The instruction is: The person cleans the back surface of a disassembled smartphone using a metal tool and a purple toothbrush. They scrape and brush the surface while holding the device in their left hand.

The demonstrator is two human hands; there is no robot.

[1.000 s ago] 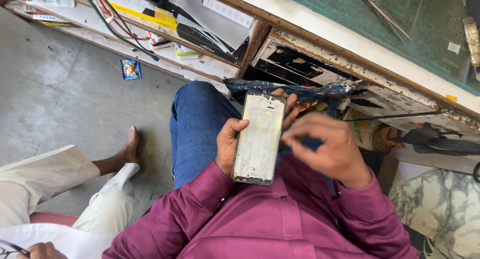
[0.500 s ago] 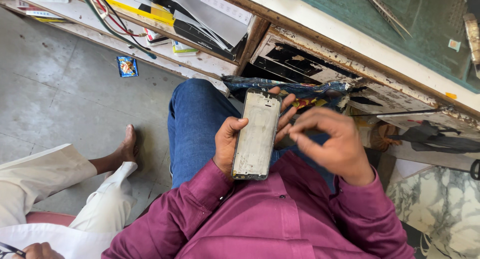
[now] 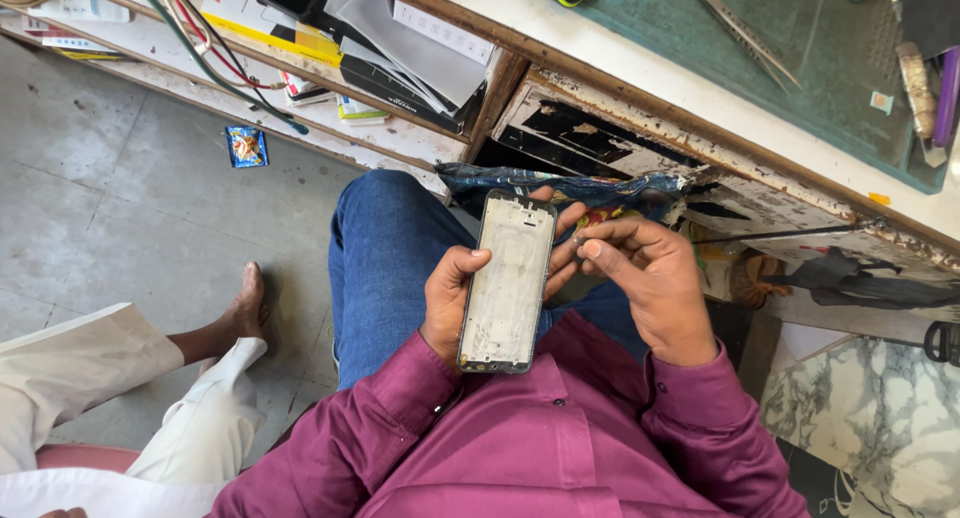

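So from the head cam, the only view I had: I was sitting with the phone frame (image 3: 507, 283) held upright over my lap, bare whitish inner side facing me, no screen or board in it as far as I could tell. My left hand (image 3: 452, 303) was wrapped round it, thumb hooked over the left edge near the middle and the fingers curled behind, tips poking out along the right edge. My right hand (image 3: 650, 278) sat just beside the upper right edge of the frame, thumb and forefinger pinched together on something tiny, too small in the shot to say what, maybe a screw or a bit of adhesive. The other fingers were loosely curled. What I reckon mattered here: keep the frame gripped by the edges only, so nothing flexes, and keep the pinch low over my lap so a dropped bit lands on my jeans (image 3: 385, 268) and not the concrete floor (image 3: 120, 198). The bench (image 3: 700, 88) with its green mat and tweezers (image 3: 745, 33) was just ahead, well apart from my hands. Another person's bare foot (image 3: 245, 303) was on the floor to my left.
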